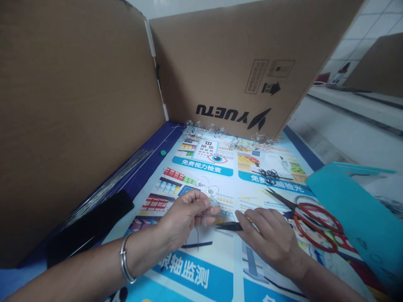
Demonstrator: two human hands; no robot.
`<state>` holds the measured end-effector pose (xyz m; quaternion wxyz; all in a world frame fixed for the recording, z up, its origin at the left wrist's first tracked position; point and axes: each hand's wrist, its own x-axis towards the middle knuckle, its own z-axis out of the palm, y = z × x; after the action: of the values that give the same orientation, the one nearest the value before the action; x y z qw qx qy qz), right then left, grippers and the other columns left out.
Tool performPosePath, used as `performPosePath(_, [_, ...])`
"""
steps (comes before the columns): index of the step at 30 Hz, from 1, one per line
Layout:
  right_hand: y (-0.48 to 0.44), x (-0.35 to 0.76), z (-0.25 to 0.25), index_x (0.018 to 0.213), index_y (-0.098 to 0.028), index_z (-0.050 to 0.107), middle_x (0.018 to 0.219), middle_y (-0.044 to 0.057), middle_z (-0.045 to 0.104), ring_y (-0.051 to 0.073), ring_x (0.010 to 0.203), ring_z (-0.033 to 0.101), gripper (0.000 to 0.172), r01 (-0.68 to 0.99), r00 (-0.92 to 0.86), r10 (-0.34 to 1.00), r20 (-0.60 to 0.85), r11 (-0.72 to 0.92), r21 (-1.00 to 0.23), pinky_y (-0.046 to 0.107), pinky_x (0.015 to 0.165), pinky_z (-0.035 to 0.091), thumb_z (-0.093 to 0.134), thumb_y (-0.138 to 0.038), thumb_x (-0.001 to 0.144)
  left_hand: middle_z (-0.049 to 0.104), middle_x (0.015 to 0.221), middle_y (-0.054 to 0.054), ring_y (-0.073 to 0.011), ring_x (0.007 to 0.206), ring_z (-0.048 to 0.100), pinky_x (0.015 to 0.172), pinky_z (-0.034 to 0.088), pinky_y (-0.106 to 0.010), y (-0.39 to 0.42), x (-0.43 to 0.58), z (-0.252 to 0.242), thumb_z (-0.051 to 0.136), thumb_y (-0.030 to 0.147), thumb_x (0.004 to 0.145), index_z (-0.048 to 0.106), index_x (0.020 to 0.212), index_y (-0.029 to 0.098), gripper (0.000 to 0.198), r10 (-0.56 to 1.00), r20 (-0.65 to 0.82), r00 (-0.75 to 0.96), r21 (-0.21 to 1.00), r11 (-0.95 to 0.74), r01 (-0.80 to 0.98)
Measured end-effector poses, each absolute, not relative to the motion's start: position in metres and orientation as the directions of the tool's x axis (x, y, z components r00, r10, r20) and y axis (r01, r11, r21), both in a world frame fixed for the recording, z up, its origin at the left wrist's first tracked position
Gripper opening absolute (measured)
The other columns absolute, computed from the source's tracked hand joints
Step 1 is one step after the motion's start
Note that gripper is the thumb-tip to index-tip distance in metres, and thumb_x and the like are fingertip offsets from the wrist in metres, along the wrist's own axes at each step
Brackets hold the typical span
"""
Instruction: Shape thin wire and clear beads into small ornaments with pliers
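My left hand (185, 216) is closed in a pinch on a small clear beaded piece with thin wire loops (208, 191), held just above the printed poster (201, 167). A silver bangle sits on that wrist. My right hand (267, 237) is closed round small dark pliers (229, 226), whose tips point left toward the wire under the left fingers. The two hands are a few centimetres apart at the middle of the poster.
Red-handled scissors (311, 220) lie right of my right hand. A teal sheet (355, 209) lies at the right edge. Small black rings (267, 174) and clear beaded pieces (217, 128) lie further back. Cardboard walls (236, 63) enclose the back and left. Thin wires (110, 184) and a black strip (91, 228) lie left.
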<state>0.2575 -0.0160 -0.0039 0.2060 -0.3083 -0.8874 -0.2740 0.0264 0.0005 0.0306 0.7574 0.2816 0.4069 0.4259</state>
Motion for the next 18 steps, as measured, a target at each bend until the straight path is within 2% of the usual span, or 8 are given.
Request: performPosePath(18, [-0.0202, 0.2534, 0.0002, 0.108, -0.016, 0.058, 0.088, 0.008, 0.064, 0.021, 0.079, 0.058, 0.025, 0.651, -0.725, 0.427, 0.54, 0.682, 0.335, 0.038, 0.069, 0.041, 0.056, -0.023, 0.084, 0.065, 0.073, -0.005, -0.0158, 0.074, 0.066, 0.061, 0.053, -0.022, 0.0017, 0.0263, 0.0254, 0.071, 0.022, 0.072, 0.054, 0.074, 0.014, 0.019, 0.856, -0.41, 0.316, 0.773, 0.51, -0.378])
